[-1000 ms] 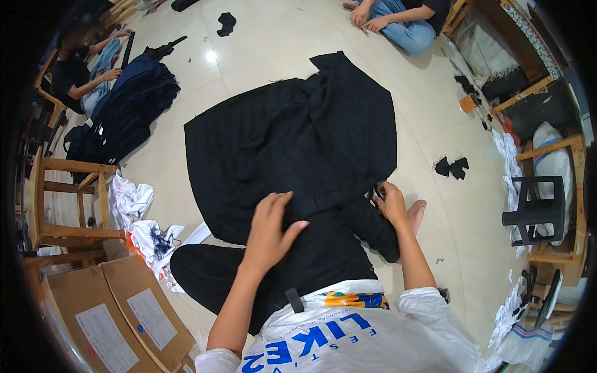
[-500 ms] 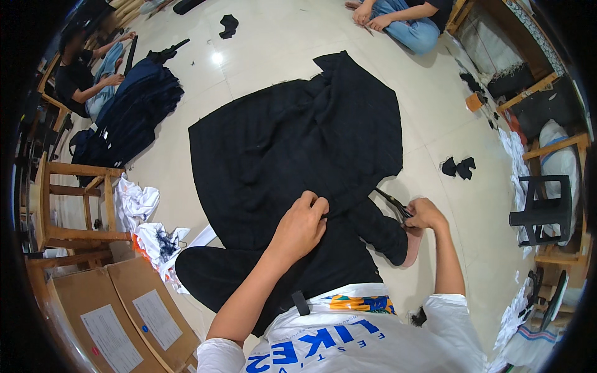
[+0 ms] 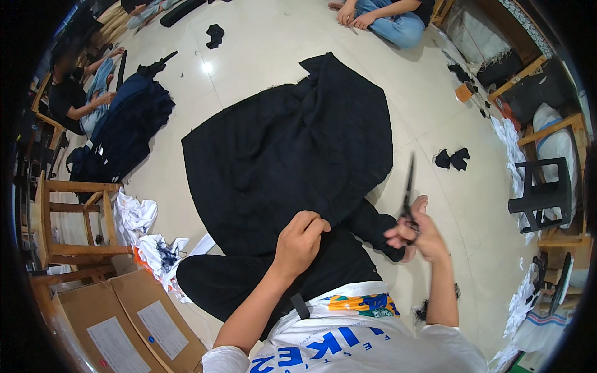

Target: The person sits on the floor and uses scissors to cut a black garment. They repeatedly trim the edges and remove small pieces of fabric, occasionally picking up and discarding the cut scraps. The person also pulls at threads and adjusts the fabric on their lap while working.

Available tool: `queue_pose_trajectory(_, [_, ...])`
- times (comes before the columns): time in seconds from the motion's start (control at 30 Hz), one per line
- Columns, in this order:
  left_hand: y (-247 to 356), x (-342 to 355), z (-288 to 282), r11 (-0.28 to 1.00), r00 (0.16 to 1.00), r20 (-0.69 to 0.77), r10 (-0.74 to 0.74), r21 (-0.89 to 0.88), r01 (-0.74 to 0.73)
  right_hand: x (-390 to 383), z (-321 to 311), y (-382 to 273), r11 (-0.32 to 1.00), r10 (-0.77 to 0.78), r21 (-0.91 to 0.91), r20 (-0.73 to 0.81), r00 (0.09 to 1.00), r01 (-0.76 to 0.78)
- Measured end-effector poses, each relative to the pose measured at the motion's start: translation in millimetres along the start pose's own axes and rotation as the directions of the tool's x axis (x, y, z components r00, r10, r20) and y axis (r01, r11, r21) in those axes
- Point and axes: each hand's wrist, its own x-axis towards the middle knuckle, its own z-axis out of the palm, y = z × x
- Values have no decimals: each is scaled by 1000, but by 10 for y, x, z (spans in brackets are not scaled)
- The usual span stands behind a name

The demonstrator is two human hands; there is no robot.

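Note:
A large piece of black fabric (image 3: 280, 143) lies spread over the floor and across my lap. My left hand (image 3: 303, 241) pinches its near edge, fingers pressed together. To the right of the cloth, my right hand (image 3: 423, 236) is closed round the handles of a pair of scissors (image 3: 409, 186). Their blades point away from me, apart from the fabric, and look closed. That hand is a little blurred. Beneath it, my bare foot (image 3: 420, 205) rests on the floor beyond the black trouser leg.
On the left are a wooden stool (image 3: 78, 217), white cloth scraps (image 3: 135, 214) and cardboard boxes (image 3: 93, 311). A dark garment pile (image 3: 127, 133) lies by a seated person. Another person (image 3: 395, 25) sits at the far right. Black scraps (image 3: 452, 158) and a black plastic stool (image 3: 542, 193) are to my right.
My right hand has lifted and turned the scissors, so the blades now point forward instead of toward the cloth. My left hand keeps its pinch. The whole view has shifted slightly.

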Motion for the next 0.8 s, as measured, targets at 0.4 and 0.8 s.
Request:
queue_pose_trajectory(0.4, [104,-148,-161,993,966,-230,-118,-9,119,818,1645,-53,907,-126,378,-176,976,185])
queue_pose_trajectory(0.8, [50,120,334,-163,732,339,-591,-939,303,664,1591,-333,770,-426,329,-373,824,547])
